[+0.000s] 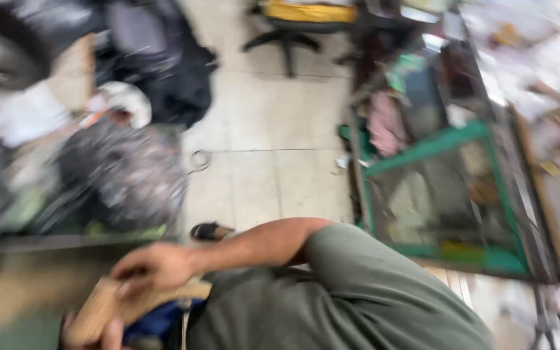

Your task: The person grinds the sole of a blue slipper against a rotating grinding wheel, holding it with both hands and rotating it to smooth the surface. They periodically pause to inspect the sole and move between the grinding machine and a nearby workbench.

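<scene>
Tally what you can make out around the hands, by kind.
Hands: 2, right hand and left hand, both on the wood piece
Wood piece: 1
Sandal: 1
Office chair: 1
Green frame: 1
Total: 6

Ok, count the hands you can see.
2: one hand grips a tan wooden piece from above, another hand holds it at the bottom edge, partly cut off.
</scene>
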